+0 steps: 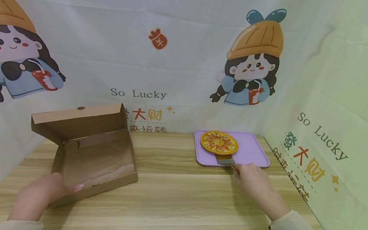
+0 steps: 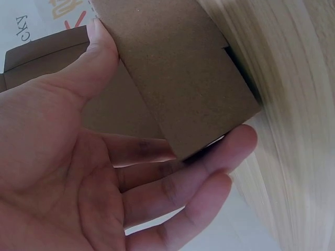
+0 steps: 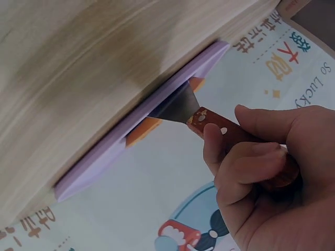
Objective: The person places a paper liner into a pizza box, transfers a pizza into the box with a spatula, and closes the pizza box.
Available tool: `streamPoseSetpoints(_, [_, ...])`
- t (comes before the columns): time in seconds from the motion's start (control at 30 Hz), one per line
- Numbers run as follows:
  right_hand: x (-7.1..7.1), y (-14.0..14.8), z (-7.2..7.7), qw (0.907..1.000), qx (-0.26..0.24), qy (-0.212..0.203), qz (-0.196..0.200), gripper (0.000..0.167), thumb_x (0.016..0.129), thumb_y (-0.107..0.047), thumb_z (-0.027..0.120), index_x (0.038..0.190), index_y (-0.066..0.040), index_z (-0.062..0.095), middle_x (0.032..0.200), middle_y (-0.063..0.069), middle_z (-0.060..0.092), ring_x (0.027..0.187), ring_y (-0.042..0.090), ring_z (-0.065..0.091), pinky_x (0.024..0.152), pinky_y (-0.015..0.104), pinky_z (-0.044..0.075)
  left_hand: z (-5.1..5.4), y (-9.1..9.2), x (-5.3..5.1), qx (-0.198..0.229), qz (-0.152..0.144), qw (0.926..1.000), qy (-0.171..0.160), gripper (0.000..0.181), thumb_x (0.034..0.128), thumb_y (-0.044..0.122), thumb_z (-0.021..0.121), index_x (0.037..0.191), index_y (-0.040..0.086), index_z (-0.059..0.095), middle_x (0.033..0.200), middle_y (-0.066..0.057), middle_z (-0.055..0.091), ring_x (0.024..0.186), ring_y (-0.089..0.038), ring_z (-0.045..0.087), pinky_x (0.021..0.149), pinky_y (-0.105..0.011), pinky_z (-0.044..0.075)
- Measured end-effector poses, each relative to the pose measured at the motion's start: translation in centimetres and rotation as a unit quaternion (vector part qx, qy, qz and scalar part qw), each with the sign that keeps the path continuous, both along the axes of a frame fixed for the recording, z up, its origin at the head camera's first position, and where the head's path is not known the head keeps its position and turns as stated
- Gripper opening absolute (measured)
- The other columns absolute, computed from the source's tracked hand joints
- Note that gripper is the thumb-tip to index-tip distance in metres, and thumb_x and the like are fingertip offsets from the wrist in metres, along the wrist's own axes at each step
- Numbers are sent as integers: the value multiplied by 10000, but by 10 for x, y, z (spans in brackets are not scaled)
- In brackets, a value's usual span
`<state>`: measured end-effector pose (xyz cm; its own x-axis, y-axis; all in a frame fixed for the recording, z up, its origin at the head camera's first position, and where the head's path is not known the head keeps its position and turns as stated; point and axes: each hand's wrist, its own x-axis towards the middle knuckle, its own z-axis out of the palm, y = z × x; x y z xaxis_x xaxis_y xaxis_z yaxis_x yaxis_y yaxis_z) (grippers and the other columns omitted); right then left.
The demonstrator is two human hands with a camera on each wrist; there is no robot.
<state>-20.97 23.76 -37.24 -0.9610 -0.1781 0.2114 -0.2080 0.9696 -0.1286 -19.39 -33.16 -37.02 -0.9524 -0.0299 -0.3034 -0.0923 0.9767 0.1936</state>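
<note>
An open cardboard pizza box stands on the left of the table, its lid tilted up at the back. My left hand holds its near left corner, and in the left wrist view the thumb lies over the wall with the fingers round the cardboard. On the right, a toy pizza sits on a purple tray. My right hand grips the brown handle of a metal spatula. The blade reaches over the tray's near edge, its front hidden under the pizza.
A wood-grain tabletop runs between the box and the tray. Behind it hangs a white printed cloth, which continues along the right side close to the tray. A small pink patch shows at the box's front edge.
</note>
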Motion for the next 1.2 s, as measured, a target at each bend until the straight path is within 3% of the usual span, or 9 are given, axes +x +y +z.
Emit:
streamPoseSetpoints(0.2, [-5,1,-4,9991,-239,-312,-186,267,1012,-125,665,1247,-26,745,943,179,784,605,180,551,493,315,420,-2,0,0,41,-1,10000,-35,1069,961,743,590,1304,-267,514,1289,-480,579,1176,-666,594,906,-747,517])
streamPoseSetpoints(0.4, [-7,2,-8,9982,-238,-494,-221,222,1014,-118,652,1196,-20,734,906,172,763,640,210,582,524,354,471,-3,-2,-2,0,-23,10000,2,1088,953,764,580,1293,-267,517,1270,-485,580,1163,-670,593,897,-751,520])
streamPoseSetpoints(0.63, [-10,7,-13,9983,-292,-468,-177,245,989,-96,661,1208,-22,741,983,189,784,702,230,639,585,397,538,-4,-1,-2,20,50,10000,-80,1096,939,781,588,1286,-256,536,1275,-478,586,1169,-664,595,881,-751,524])
streamPoseSetpoints(1.03, [-9,13,-13,9988,-390,-293,84,195,948,-47,677,1117,-63,772,834,125,732,632,197,545,545,316,455,-2,1,0,0,91,10000,-35,1094,936,781,594,1282,-256,544,1284,-487,577,1188,-672,580,888,-749,520])
streamPoseSetpoints(1.2, [-10,15,-13,9981,-507,-343,93,262,958,-50,664,1195,-45,775,908,160,767,634,194,547,542,309,449,0,0,0,-20,40,10000,41,1087,948,767,588,1288,-264,524,1277,-495,571,1184,-680,574,889,-757,518])
